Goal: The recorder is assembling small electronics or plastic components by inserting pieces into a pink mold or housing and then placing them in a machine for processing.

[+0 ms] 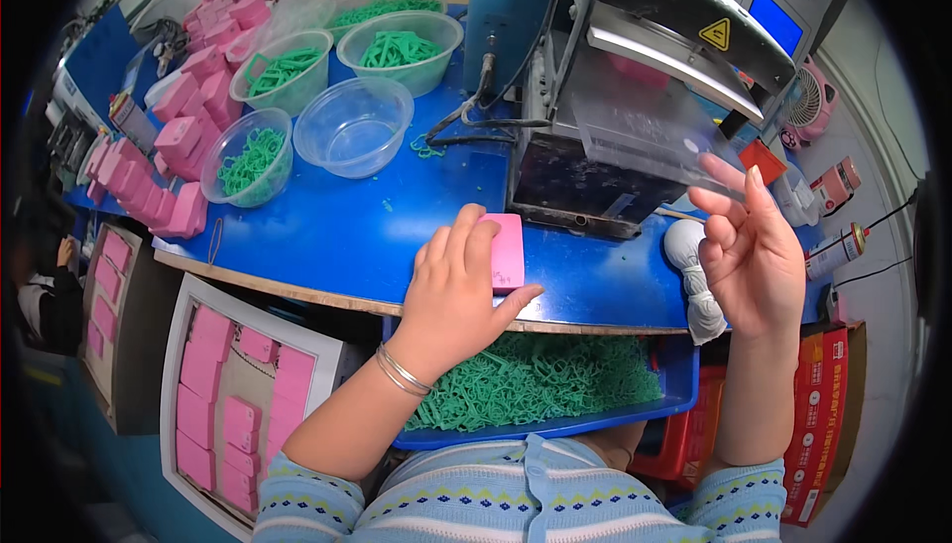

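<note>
My left hand (451, 290) rests over a pink rectangular block (510, 253) on the blue table, its fingers along the block's left side and top and its thumb near the front edge. My right hand (752, 260) is raised beside the front right of a machine (615, 181), palm facing inward. Its fingers are loosely bent and apart, with nothing visible in them. Their tips are by the edge of a clear panel (635, 126) on the machine; I cannot tell if they touch it. Inside the machine a pink piece (638, 71) shows behind the panel.
Clear bowls (256, 151) with green pieces and another bowl (354, 126) stand at the back left, beside stacked pink blocks (186, 146). Below the table edge is a blue tray (676, 394) heaped with green strips. Boxes of pink blocks (332, 345), a white cloth bundle (686, 245) and spray cans (836, 250) flank me.
</note>
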`<state>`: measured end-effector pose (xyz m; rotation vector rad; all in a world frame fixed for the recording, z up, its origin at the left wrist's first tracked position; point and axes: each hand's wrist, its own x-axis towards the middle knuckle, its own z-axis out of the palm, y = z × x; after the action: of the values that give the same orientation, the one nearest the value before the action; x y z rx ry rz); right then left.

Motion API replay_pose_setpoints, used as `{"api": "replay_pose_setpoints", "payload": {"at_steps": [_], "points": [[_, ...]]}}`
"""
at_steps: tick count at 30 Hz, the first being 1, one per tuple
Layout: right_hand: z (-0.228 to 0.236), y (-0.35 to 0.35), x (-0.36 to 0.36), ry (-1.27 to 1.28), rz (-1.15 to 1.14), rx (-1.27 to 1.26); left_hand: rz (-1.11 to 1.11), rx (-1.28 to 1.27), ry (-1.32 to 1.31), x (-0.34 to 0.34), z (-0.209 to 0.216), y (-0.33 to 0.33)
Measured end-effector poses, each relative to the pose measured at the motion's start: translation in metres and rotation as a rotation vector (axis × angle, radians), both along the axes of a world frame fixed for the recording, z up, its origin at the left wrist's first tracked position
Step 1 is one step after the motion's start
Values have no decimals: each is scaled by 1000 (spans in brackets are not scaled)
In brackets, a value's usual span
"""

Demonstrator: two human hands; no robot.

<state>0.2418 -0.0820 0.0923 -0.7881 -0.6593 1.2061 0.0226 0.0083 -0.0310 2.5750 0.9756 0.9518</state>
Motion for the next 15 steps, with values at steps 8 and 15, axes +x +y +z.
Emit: {"api": "replay_pose_setpoints", "payload": {"at_steps": [8, 15], "points": [[-41, 13, 4, -235, -146, -13, 5, -77, -2, -5, 7, -7], [-42, 18, -4, -181, -222, -124, -175, -23, -143, -34, -12, -47]]}}
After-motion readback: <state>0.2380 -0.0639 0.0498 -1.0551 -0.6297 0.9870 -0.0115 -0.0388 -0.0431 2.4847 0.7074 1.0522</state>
